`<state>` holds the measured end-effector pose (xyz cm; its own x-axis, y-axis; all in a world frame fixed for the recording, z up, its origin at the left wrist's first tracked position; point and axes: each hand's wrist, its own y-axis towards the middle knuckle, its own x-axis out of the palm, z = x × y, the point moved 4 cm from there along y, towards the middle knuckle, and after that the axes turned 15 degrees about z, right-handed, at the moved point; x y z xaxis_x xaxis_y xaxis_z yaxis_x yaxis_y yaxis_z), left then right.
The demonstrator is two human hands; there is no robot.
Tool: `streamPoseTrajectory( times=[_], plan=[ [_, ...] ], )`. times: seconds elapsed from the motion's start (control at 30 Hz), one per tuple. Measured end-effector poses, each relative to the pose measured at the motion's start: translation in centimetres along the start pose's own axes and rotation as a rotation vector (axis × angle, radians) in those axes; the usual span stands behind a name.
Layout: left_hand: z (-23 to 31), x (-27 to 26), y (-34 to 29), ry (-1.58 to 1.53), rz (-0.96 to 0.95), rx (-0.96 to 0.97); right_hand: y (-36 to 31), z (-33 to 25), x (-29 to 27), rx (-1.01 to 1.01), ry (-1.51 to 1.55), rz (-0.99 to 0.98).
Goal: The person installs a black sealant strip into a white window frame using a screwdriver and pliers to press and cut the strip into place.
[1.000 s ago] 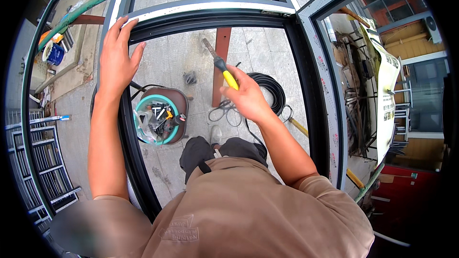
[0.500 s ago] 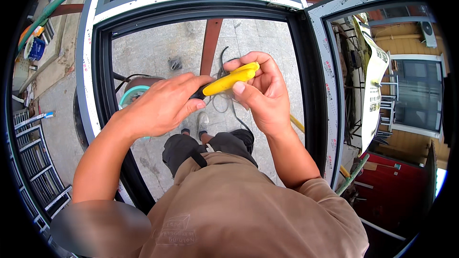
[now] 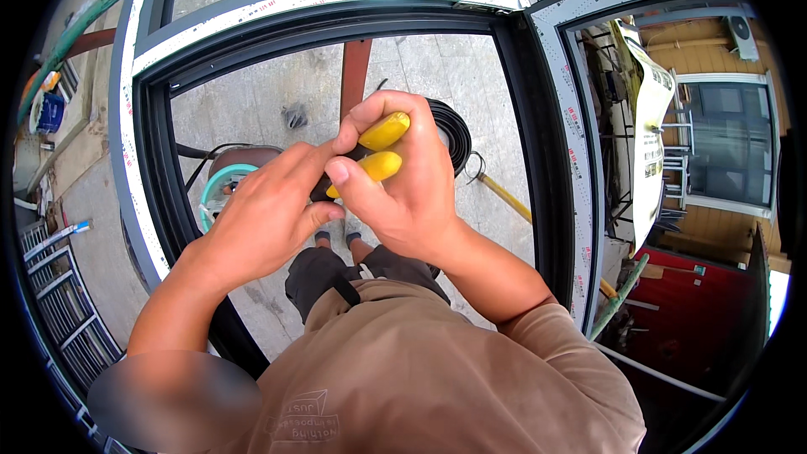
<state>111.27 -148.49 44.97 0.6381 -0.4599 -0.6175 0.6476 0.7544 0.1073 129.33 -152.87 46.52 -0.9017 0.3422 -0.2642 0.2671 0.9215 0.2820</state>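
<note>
Yellow-handled pliers (image 3: 387, 129) are between my hands, above the opening of a dark metal frame (image 3: 319, 29). My right hand (image 3: 408, 193) closes around the two handles, which stand apart, with its thumb on the nearer one. On the left, my left hand (image 3: 261, 212) wraps its fingers and thumb about the dark front part of the pliers. The jaws, and anything between them, are hidden behind my left fingers.
A black coil (image 3: 455, 136) and a yellow rod (image 3: 506, 196) lie on the paved ground beyond my right hand. By my left wrist is a teal-rimmed bucket (image 3: 208, 192). An open framed sash (image 3: 580, 168) stands at the right; metal racks (image 3: 63, 294) lie at the left.
The pliers' handles have spread apart. My right hand has come left toward my left hand and now wraps around the handles. The view has shifted slightly.
</note>
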Motion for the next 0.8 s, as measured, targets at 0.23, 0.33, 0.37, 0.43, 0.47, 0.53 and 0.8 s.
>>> streamPoseTrajectory(
  times=[0.23, 0.33, 0.37, 0.43, 0.47, 0.53, 0.8],
  plan=[
    [-1.5, -7.6, 5.8, 0.532, 0.398, 0.154, 1.3, -1.8, -0.3, -0.938, -0.551, 0.077],
    [-5.7, -9.1, 9.5, 0.671, 0.533, 0.1, 3.5, -0.5, 0.1, -1.023, -0.655, 0.127],
    [-6.7, -8.9, 10.0, 0.714, 0.553, 0.195, 4.4, 0.2, 0.2, -1.038, -0.714, 0.063],
    [-9.2, -8.5, 10.7, 0.809, 0.489, 0.158, 6.0, 1.4, 0.4, -1.094, -0.753, 0.013],
    [-9.8, -8.5, 10.6, 0.774, 0.52, 0.196, 6.5, 1.9, 0.5, -1.13, -0.763, 0.002],
    [-10.6, -8.9, 10.4, 0.709, 0.533, 0.189, 7.5, 2.6, 0.6, -1.152, -0.785, -0.036],
    [-10.1, -9.4, 10.5, 0.707, 0.479, 0.154, 8.4, 3.1, 1.5, -1.228, -0.811, -0.194]
  ],
)
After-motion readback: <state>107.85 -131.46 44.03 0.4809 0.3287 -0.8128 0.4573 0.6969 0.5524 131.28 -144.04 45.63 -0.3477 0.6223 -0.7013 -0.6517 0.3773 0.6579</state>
